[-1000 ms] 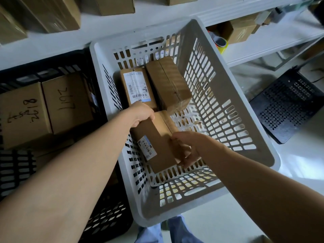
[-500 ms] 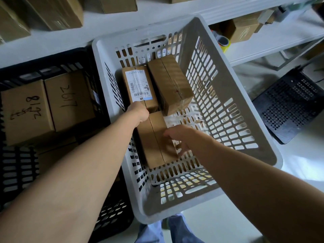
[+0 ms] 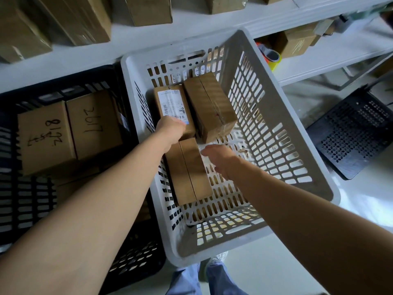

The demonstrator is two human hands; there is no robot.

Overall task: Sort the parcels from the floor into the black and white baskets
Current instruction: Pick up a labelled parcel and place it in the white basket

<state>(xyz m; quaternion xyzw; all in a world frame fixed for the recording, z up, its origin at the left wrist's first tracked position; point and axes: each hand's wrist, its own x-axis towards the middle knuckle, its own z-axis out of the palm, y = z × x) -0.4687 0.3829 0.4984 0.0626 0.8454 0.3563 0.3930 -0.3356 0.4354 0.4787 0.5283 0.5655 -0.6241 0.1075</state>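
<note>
Lying flat in the white basket [image 3: 212, 255], the stiff, likely light parcel [image 3: 189, 171] suits holding by its long sides; right grip [image 3: 219, 158] spread beside it, left grip [image 3: 172, 129] at its far end, fingers hidden.

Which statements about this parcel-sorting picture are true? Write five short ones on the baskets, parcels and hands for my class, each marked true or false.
1. The brown cardboard parcel with a white shipping label lies in the white slotted plastic basket. True.
2. The black plastic basket is empty. False: it holds brown boxes with handwritten numbers.
3. The right hand grips the plain brown parcel nearest the person. False: its fingers are open beside it, holding nothing.
4. The left hand covers the labelled parcel's near edge. True.
5. The white basket stands left of the black one. False: it stands on its right.
</note>
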